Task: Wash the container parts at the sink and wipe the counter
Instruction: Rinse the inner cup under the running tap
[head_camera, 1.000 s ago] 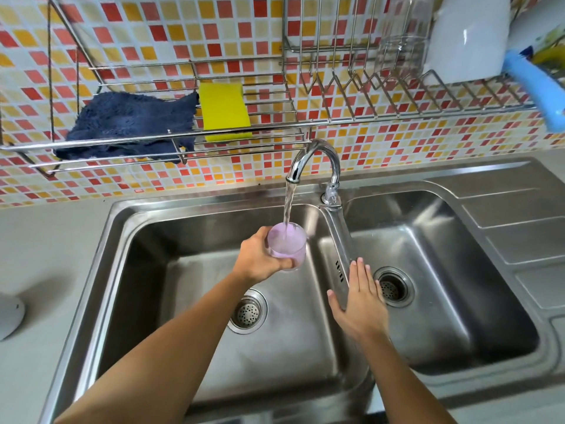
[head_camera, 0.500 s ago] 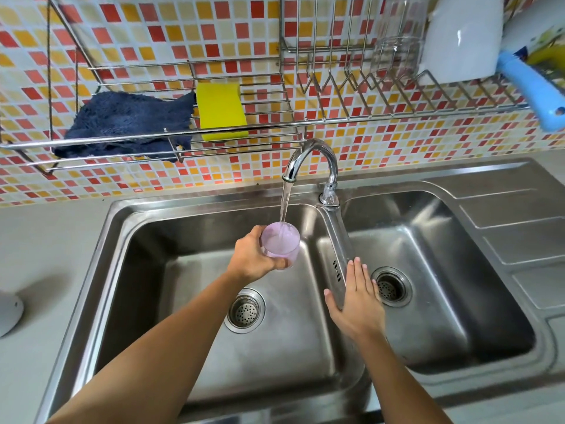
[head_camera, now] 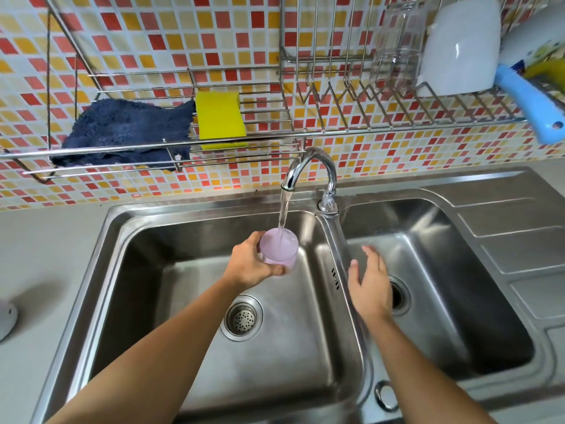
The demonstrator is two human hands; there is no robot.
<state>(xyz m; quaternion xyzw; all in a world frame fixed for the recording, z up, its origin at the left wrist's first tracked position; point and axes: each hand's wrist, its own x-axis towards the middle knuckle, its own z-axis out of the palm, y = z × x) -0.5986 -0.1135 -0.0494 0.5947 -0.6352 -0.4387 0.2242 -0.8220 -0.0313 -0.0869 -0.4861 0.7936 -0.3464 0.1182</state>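
The 2 arms (head_camera: 159, 350) are bare along their visible length, as are the left hand (head_camera: 249, 266) and right hand (head_camera: 371, 286).

lilac cup (head_camera: 279, 250), navy cloth (head_camera: 122, 130), yellow sponge (head_camera: 220, 117), light blue handle (head_camera: 532, 108), red-orange-yellow mosaic tiles (head_camera: 171, 32), shiny steel sink (head_camera: 458, 191)

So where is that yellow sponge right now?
In the head view the rectangular yellow sponge sits upper left of centre on the steel wire rack, right beside the dark blue fluffy cloth, above and left of the chrome tap.
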